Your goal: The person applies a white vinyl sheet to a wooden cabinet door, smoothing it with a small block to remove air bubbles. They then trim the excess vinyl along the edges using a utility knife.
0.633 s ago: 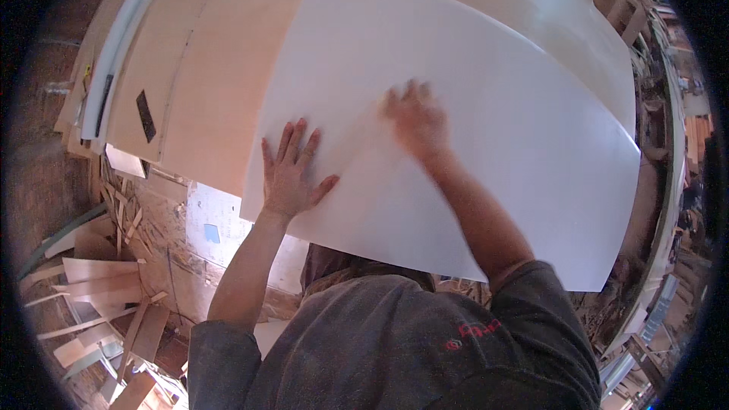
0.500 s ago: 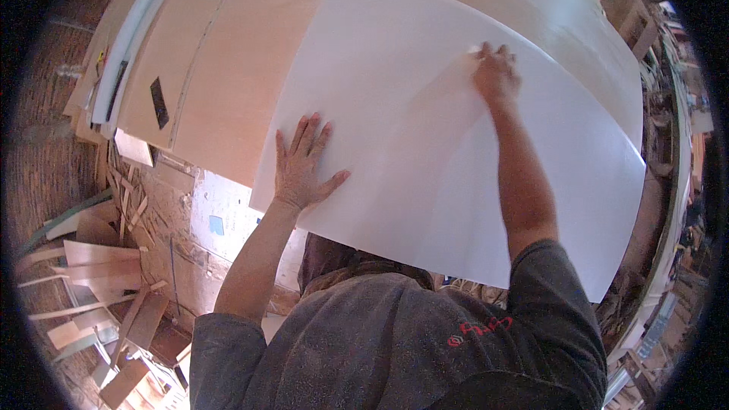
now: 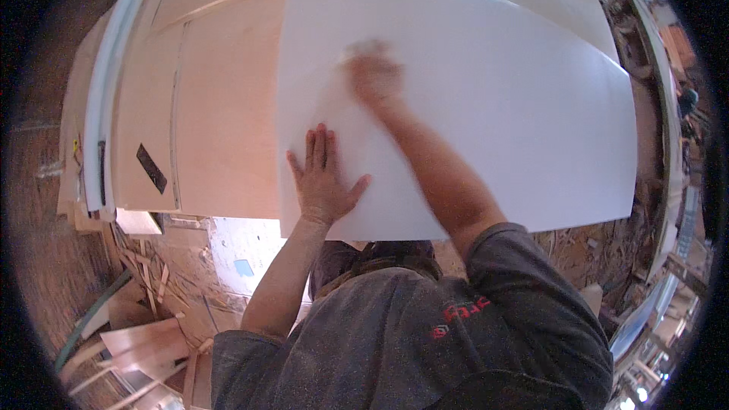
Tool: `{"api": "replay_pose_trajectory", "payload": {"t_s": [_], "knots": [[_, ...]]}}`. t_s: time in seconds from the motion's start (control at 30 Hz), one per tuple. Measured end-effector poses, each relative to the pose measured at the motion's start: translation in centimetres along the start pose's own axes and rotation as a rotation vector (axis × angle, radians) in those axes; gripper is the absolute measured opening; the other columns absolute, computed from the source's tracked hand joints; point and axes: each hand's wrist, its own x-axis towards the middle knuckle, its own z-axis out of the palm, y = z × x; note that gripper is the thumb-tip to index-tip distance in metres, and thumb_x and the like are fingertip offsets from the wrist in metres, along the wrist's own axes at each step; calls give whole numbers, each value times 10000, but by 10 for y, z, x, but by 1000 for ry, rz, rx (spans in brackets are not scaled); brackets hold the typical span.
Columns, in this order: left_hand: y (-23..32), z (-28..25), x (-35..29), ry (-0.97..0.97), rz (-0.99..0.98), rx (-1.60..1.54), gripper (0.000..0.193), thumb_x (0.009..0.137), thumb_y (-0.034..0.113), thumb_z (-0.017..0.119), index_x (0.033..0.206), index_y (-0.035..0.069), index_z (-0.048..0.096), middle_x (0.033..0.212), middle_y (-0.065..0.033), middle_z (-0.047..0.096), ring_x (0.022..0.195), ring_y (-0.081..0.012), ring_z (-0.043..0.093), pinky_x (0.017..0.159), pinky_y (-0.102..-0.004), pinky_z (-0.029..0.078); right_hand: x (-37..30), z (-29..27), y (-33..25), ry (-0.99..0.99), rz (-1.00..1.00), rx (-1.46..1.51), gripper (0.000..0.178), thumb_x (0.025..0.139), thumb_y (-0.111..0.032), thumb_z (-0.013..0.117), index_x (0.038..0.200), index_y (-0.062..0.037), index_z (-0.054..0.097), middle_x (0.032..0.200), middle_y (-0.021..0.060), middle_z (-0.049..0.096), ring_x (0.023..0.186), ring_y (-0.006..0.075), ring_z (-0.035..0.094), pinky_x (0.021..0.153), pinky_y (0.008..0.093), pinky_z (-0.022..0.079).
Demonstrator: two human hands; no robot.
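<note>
A large white sheet point(image 3: 516, 129) lies flat over pale wooden boards, its near edge close to my body. My left hand point(image 3: 325, 186) is open and pressed flat on the sheet near its left edge, fingers pointing away and thumb out to the right. Farther off, my right hand point(image 3: 372, 76) is on the sheet, blurred by motion. Its fingers look curled over a small pale thing, mostly hidden, that I cannot make out.
Left of the sheet, a bare plywood board point(image 3: 228, 106) carries a small dark strip point(image 3: 152, 169). A long white roll or tube point(image 3: 114, 83) runs along the board's left side. Wood offcuts point(image 3: 148, 345) are heaped on the floor at lower left.
My right hand has swept left across the sheet, from its far right part to above my left hand. My left hand stays flat near the left edge. The whole view has turned slightly.
</note>
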Motion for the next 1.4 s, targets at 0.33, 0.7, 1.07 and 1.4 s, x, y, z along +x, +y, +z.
{"api": "replay_pose_trajectory", "payload": {"t_s": [0.33, 0.7, 1.07, 1.4], "knots": [[-115, -17, -87, -109, 142, -188, 948, 902, 552, 687, 1598, 10, 342, 1689, -201, 230, 1564, -322, 245, 1240, -552, 226, -86, -68, 118, 36, 481, -431, 337, 1044, -419, 524, 1246, -174, 637, 1207, 161, 612, 1174, 378, 602, 891, 520, 575], [-141, -15, -77, -270, -260, -1097, 569, 820, 276, 860, 1241, -49, 657, 1071, -183, 688, 1016, -305, 726, 880, -396, 582, -127, -41, -143, 25, -243, -62, 108, 856, -153, 669, 964, -146, 664, 964, 92, 551, 965, 308, 589, 710, 468, 535], [-139, -28, -73, -387, -353, -1169, 477, 850, 245, 828, 1207, -45, 701, 1217, -214, 671, 1113, -312, 688, 968, -393, 564, 184, -18, -101, 27, -166, -149, 221, 965, -213, 609, 1181, -209, 653, 1229, 91, 602, 1261, 339, 570, 963, 541, 540], [-144, -36, -84, -455, -455, -1258, 395, 931, 134, 749, 1261, -65, 657, 1223, -184, 698, 1132, -242, 693, 986, -361, 562, 225, -5, -82, 118, -232, -63, 197, 927, -170, 632, 1117, -160, 680, 1175, 129, 630, 1196, 359, 606, 958, 526, 530]]}}
